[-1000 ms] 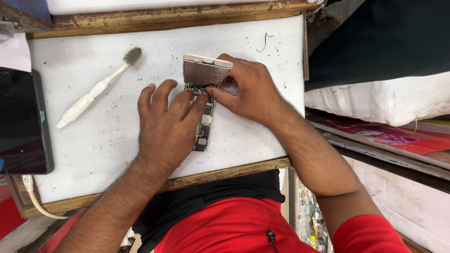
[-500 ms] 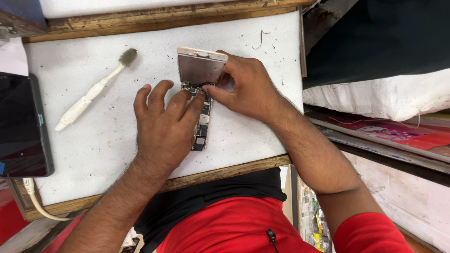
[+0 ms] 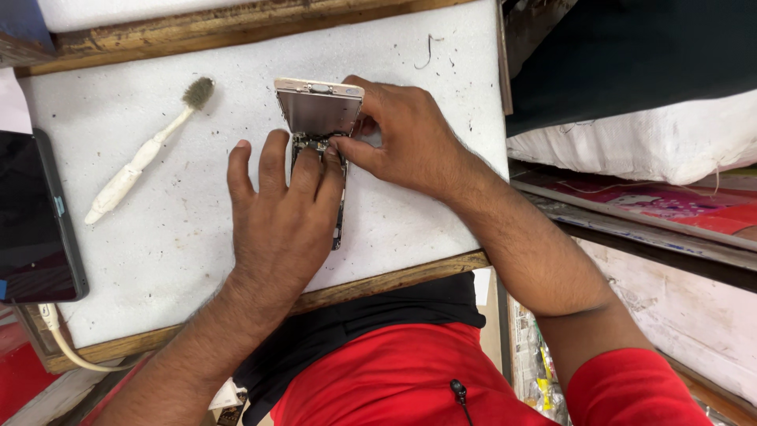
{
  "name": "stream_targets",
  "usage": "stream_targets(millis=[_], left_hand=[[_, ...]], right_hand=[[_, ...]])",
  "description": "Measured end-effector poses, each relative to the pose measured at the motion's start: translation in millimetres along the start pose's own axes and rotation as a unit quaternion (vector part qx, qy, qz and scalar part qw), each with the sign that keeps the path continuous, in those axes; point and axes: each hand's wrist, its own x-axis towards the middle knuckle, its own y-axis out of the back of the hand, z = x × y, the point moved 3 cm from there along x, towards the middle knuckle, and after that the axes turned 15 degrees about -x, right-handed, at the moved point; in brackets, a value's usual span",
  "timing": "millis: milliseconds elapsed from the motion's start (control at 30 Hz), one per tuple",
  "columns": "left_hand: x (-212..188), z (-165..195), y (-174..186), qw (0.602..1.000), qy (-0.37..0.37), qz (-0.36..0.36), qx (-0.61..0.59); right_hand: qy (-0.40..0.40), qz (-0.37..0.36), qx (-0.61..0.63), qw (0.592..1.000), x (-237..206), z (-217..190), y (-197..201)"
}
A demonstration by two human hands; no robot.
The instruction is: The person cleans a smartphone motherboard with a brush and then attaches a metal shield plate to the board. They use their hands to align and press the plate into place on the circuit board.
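— Where is the phone [image 3: 331, 177]?
— Opened up on the white surface [image 3: 158, 237]; its metal panel [image 3: 319, 106] is tilted up at the far end, the body lying flat under the left hand [image 3: 284, 217].
— And the hands?
— The left presses down on the body, fingers spread; the right hand [image 3: 398, 138] pinches at the panel's lower edge.
— Anything else nearby?
— A worn brush [image 3: 146, 154] to the left; a dark tablet [image 3: 35, 221] at the surface's edge.

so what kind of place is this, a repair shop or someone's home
Most likely a small phone repair bench. An opened phone lies on a white foam work mat under the left hand and right hand, with a worn cleaning brush and a dark tablet on a cable alongside.
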Motion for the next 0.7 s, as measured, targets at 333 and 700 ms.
stream_targets(millis=[333,700], left_hand=[[2.2,-4.2,3.2,0.999,0.005,0.009,-0.045],[-9.2,-16.2,-1.4,0.987,0.051,0.021,-0.148]], right_hand=[[0.007,0.005,0.006,1.0,-3.2,-0.2,1.1],[0.028,0.03,0.049,0.998,-3.6,4.2,5.3]])
